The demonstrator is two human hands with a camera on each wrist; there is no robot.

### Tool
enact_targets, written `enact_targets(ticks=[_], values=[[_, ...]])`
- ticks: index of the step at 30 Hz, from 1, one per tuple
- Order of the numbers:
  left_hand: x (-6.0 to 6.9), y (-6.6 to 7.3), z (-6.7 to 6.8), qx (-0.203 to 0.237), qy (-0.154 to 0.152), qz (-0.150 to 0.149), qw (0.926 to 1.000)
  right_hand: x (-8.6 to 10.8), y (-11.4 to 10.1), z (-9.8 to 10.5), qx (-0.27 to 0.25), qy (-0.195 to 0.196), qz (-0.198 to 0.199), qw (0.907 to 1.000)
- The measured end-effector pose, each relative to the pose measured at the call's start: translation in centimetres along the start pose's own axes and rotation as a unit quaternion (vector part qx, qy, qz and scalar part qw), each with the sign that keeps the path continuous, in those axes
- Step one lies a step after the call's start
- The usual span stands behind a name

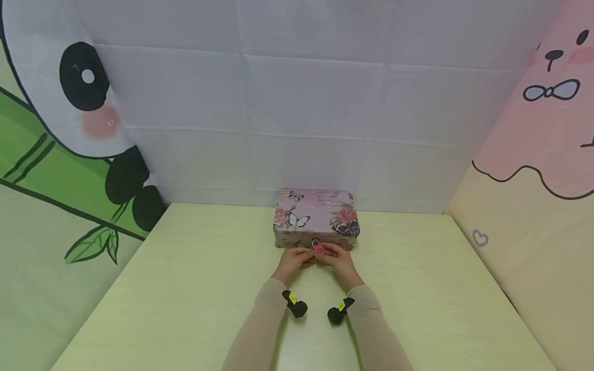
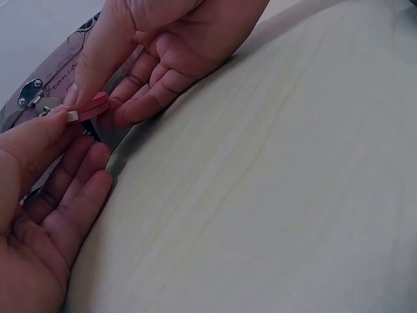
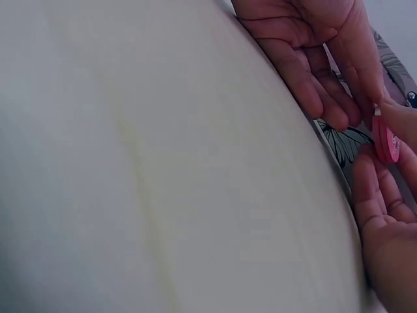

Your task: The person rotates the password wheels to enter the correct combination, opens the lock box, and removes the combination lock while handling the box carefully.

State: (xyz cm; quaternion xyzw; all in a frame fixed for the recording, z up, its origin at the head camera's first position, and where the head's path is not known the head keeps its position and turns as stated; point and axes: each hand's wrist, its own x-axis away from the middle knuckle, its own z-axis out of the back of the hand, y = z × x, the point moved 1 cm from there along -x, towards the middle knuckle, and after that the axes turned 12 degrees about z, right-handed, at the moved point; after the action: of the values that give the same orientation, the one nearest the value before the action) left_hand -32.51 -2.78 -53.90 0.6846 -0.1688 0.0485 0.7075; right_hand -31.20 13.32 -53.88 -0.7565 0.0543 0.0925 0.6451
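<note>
A pink padlock (image 1: 318, 249) hangs by its shackle from the front clasp of a pink box (image 1: 320, 211) printed with butterflies and roses; the lid is down. The left hand (image 1: 293, 262) pinches the padlock's left side with thumb and forefinger, its other fingers curved below. From the right, the right hand (image 1: 340, 263) grips the padlock between thumb and fingers. In the left wrist view the red-pink padlock (image 2: 92, 107) lies between both hands' fingertips, beside the metal clasp (image 2: 30, 93). The right wrist view shows the padlock (image 3: 386, 139) edge-on, its dial face partly hidden.
The box stands on a pale yellow table (image 1: 209, 288), near its back edge. Behind is a white cloth wall (image 1: 306, 103); printed cartoon panels flank the table on both sides. Black wrist devices with yellow labels sit at both sleeve cuffs.
</note>
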Motion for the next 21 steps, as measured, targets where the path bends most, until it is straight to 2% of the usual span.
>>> enact_targets(ticks=[7,15,21], values=[[0.00,0.06,0.06,0.005,-0.003,0.001,1.0000,0.05,-0.24,-0.27,0.023,0.004,0.001,0.9997],[-0.11,-0.08,0.02,0.019,-0.001,-0.001,0.9998,0.16,-0.71,-0.40,0.026,-0.001,-0.007,0.9996],[-0.06,-0.02,0.09,0.028,0.002,0.012,0.9995,0.12,-0.39,-0.40,0.034,-0.001,-0.001,0.9994]])
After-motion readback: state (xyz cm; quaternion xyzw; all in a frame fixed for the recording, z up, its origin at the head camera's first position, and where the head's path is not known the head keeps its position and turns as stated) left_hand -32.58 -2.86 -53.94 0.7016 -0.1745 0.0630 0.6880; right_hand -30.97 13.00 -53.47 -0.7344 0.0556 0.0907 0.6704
